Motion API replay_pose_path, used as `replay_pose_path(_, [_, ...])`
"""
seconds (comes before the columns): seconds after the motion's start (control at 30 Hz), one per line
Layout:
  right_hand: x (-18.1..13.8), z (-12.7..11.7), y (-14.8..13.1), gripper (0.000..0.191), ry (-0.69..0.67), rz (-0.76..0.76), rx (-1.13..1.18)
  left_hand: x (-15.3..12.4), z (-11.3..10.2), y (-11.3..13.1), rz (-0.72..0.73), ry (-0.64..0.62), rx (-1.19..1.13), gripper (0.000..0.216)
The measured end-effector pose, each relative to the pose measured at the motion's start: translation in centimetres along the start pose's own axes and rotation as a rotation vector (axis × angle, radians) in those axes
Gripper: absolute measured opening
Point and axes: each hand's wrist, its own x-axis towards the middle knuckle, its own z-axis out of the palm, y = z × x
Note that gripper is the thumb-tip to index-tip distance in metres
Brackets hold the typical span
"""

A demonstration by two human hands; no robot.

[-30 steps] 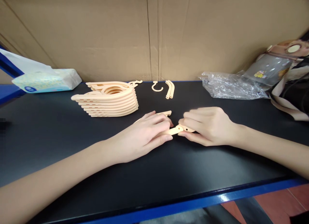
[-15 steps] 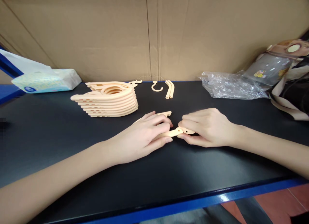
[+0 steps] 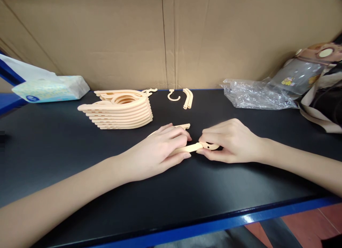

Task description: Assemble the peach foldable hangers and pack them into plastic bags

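My left hand (image 3: 157, 153) is closed around a cream plastic hanger arm (image 3: 190, 148), its thumb along the near side. Another cream piece end (image 3: 184, 126) sticks out beyond the fingers; the palm hides how the two connect. At the right end of the arm, my right hand (image 3: 231, 143) pinches a cream hanger hook (image 3: 211, 146) with a small dark hole. The two parts meet between the hands, and fingers partly cover the joint. A loose cream hook (image 3: 174, 96) and two short curved pieces (image 3: 188, 98) lie farther back.
A stack of folded cream hangers (image 3: 120, 116) stands at back left. Behind it are a tissue pack (image 3: 53, 89) and a cardboard wall (image 3: 120, 38). A crumpled clear plastic bag (image 3: 256, 95), a bottle (image 3: 296, 75) and a dark bag (image 3: 331, 102) sit at right.
The hook in my right hand has turned and shifted slightly right at the joint. A hole at the arm's end no longer shows. My left hand has barely moved.
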Motion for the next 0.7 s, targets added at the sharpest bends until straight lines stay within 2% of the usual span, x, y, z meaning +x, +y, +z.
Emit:
replay_pose_path(0.17, [0.0,0.2,0.3,0.026,-0.003,-0.022,0.04,-0.1,-0.1,0.1,-0.052,0.033,-0.101,0.025])
replay_pose_path(0.3, [0.0,0.1,0.2,0.021,-0.028,-0.028,0.105,-0.2,-0.4,0.0,-0.123,0.09,-0.177,0.01])
replay_pose_path(0.43, [-0.1,0.0,0.1,0.006,-0.06,-0.009,0.169,-0.4,-0.6,-0.8,-0.175,0.151,-0.133,0.015])
replay_pose_path(0.57, [0.0,-0.1,0.1,0.01,-0.063,-0.016,0.192,-0.5,-0.3,-1.9,-0.242,0.214,-0.087,0.02])
replay_pose_path(0.7, [0.4,-0.4,0.0,0.009,-0.055,-0.038,0.219,-0.4,-0.3,-2.1,-0.31,0.262,-0.067,0.013])
